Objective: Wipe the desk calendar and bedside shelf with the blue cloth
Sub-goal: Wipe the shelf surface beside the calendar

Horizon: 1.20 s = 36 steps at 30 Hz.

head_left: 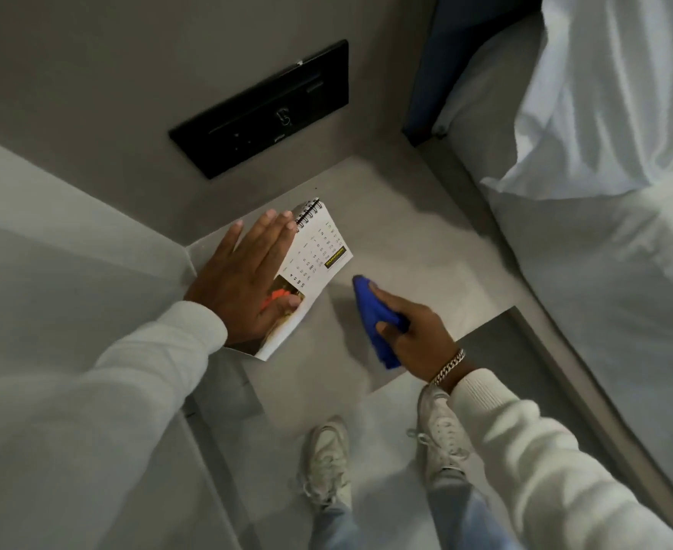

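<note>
My left hand [243,279] lies flat, fingers open, covering the desk calendar [319,252] photo at the bedside shelf [426,248] left edge. My right hand [414,331] grips the blue cloth [370,311], partly hiding it.

Blue cloth [374,319]; white calendar [319,248]; grey shelf [414,232]

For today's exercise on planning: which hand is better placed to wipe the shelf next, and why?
The right hand. It already grips the blue cloth over the bare shelf, while the left hand is occupied with the calendar.
</note>
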Motion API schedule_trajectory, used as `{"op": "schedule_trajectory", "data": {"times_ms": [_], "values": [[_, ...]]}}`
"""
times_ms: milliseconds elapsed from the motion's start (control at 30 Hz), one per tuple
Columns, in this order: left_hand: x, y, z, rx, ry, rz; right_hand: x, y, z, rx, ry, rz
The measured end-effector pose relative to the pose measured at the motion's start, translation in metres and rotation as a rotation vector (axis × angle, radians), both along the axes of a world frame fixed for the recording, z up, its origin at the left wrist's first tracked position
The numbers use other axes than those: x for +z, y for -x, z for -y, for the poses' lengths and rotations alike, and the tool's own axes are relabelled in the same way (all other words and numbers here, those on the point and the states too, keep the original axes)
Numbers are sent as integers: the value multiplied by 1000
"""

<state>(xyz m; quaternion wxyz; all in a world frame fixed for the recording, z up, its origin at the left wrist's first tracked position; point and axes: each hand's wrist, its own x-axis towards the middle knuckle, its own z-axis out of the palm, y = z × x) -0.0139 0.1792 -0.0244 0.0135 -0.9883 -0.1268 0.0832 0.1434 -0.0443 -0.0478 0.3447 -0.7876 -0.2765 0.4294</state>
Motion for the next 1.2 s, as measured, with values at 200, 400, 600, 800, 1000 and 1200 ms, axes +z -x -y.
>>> {"op": "schedule_trajectory", "data": {"times_ms": [200, 400, 600, 800, 1000, 1200], "values": [[-3, 10, 39, 342, -62, 95, -22, -49, 22, 200, 177, 511], [-21, 26, 79, 685, -129, 185, -67, -40, 37, 422, 349, 714], [-27, 35, 107, 982, 45, 475, -73, -36, 33, 454, 388, 758], [-19, 34, 126, 1649, 574, 1007, -31, -30, -29, 200, 66, 568], [-12, 21, 108, 1754, 953, 1425, -6, -27, -110, 156, -231, 218], [-15, 16, 71, 1696, 1075, 1454, -16, -27, -117, 116, -352, 117]]}}
